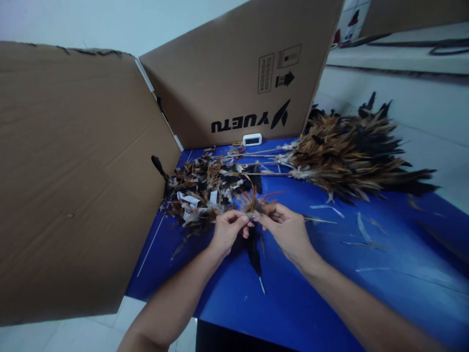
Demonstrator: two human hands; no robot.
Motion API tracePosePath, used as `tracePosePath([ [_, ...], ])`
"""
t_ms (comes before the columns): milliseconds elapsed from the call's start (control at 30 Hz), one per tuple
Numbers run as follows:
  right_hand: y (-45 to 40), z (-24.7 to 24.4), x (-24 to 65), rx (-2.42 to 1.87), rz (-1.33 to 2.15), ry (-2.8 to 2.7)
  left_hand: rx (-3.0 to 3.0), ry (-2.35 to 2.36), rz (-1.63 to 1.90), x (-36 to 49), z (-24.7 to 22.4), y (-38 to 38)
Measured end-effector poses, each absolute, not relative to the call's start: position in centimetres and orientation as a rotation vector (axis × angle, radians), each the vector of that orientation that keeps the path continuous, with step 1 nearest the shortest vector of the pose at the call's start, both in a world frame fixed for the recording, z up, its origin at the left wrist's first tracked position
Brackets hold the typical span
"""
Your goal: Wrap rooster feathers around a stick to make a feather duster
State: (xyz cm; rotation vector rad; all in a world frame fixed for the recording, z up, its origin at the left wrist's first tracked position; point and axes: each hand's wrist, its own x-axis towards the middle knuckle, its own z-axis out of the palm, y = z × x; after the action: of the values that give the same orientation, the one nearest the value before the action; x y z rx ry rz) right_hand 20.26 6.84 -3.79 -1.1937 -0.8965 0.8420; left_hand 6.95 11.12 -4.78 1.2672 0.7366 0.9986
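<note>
Both hands meet over the blue tabletop (289, 293), around a small bunch of brown feathers (252, 203). My left hand (229, 230) pinches the base of the bunch between thumb and fingers. From the other side my right hand (287, 230) is closed on the same bunch, its fingertips almost touching the left ones. Below the hands a long black feather (253, 254) lies with its pale quill pointing toward me. A heap of loose brown and black feathers (205, 181) with white scraps spreads just beyond my left hand.
Cardboard panels (73, 186) wall off the left and back. Against the back one sits a small white device (252, 140). Feather dusters (340, 151) with thin sticks lie at the right rear. Stray quills and clear strips (362, 227) are scattered on the right.
</note>
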Motion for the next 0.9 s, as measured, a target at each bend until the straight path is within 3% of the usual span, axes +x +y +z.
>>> tracePosePath([
  [900,6.73,-4.42,19.52,-1.206,0.832,-0.855,1.553,0.850,1.029,6.82,-4.37,10.73],
])
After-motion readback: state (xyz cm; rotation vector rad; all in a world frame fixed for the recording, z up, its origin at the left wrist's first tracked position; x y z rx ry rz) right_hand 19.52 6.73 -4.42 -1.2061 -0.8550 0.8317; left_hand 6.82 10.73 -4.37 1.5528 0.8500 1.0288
